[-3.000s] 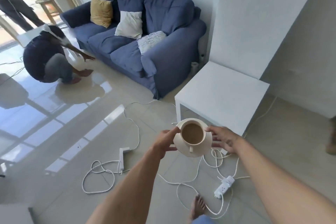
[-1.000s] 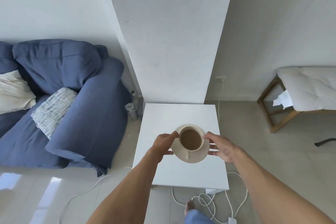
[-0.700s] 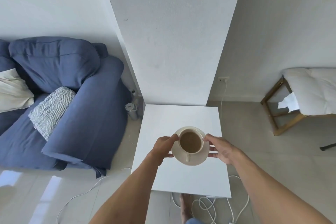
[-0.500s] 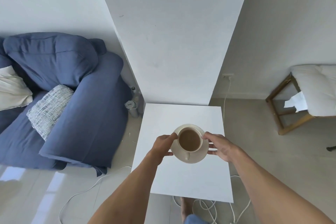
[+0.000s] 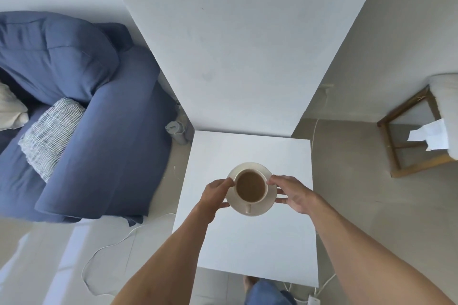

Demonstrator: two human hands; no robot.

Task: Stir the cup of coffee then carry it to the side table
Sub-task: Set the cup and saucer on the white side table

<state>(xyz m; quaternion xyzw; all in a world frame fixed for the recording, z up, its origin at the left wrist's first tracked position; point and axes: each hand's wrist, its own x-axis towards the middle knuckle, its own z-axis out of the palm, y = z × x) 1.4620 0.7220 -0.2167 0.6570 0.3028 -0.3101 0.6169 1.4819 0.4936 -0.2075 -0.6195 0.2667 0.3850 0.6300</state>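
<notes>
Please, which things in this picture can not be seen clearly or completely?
Head view only:
- Whether the saucer touches the side table or hangs above it: looking from above shows no gap.
- Fingertips of the left hand and right hand under the saucer: it covers them.
- Table legs: hidden by the top.
- Wooden stool: cut off by the right edge.
- Grey container beside the sofa: too small to identify.
</notes>
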